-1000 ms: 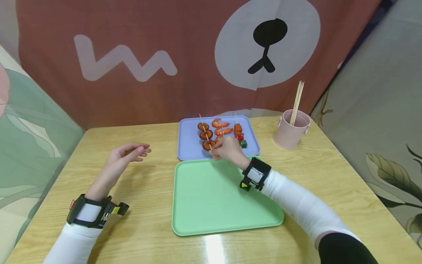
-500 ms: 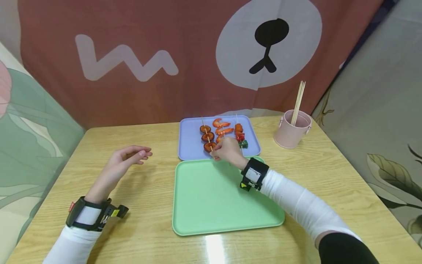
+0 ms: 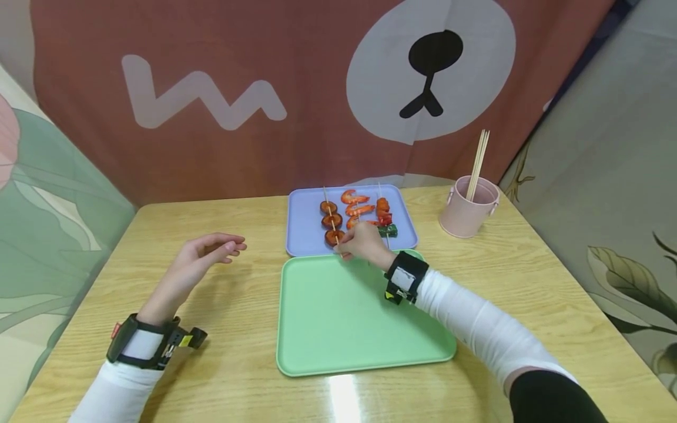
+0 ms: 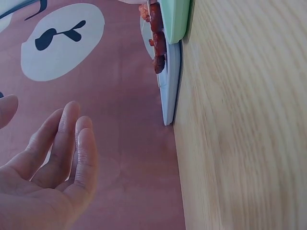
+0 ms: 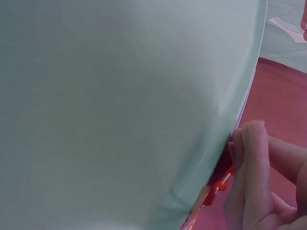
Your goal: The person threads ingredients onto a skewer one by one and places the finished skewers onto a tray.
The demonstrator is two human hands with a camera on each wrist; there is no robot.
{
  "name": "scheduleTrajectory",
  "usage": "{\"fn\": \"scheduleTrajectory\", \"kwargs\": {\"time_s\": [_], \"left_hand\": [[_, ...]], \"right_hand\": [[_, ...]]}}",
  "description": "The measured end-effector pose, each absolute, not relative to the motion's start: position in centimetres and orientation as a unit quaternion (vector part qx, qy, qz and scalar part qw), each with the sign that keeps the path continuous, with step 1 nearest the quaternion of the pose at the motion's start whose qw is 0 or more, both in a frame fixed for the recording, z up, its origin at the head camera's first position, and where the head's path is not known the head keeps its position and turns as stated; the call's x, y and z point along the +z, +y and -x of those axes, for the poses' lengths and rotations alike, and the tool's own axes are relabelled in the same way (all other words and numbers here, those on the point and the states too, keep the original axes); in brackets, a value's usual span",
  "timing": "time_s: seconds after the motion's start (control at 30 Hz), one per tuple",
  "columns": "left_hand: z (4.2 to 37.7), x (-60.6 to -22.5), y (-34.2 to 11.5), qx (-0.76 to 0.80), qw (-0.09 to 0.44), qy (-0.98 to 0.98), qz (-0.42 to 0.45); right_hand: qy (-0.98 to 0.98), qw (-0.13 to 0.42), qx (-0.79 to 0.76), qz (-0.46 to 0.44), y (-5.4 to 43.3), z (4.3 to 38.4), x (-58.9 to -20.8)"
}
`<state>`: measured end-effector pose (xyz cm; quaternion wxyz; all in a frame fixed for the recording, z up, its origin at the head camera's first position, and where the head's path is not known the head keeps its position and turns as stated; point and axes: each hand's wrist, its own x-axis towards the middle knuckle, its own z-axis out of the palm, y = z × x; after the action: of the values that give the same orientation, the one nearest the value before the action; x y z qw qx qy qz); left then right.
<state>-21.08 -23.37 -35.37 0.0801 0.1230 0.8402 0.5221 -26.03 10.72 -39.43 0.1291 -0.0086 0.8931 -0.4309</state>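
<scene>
In the head view, my right hand [image 3: 365, 242] pinches the near end of a mushroom skewer [image 3: 331, 221] between thumb and fingers. This skewer lies at the left of a blue-purple tray [image 3: 300, 238]. Beside it are a shrimp skewer [image 3: 358, 210], partly hidden by the hand, and a skewer of orange, red and green pieces [image 3: 384, 215]. The right wrist view shows the right hand [image 5: 254, 182] at the green tray's edge, its fingertips close together. My left hand [image 3: 198, 258] hovers left of the trays, fingers loosely bent and holding nothing; the left wrist view agrees.
A green tray [image 3: 359, 317] lies in front of the blue-purple one, their edges meeting. At the back right stands a pink bucket [image 3: 462, 214] with several bare sticks [image 3: 478, 164]. A printed cloth [image 3: 211, 153] hangs behind the wooden table [image 3: 238, 352].
The mushroom skewer has shifted slightly toward me and its far end a little to the right, with the right hand still pinching it. My left hand has hardly moved.
</scene>
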Motion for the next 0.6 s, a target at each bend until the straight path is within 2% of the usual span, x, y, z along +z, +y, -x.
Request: {"fn": "scheduleTrajectory", "kwargs": {"time_s": [0.27,0.6], "left_hand": [[20.94,-35.34,-23.4,0.52,0.082,0.842,-0.118],[20.89,-35.45,-23.28,0.501,0.078,0.852,-0.128]], "right_hand": [[0.886,0.157,-0.437,0.013,10.42,26.09,-39.19],[0.901,0.157,-0.402,0.036,10.62,26.02,-38.93]]}}
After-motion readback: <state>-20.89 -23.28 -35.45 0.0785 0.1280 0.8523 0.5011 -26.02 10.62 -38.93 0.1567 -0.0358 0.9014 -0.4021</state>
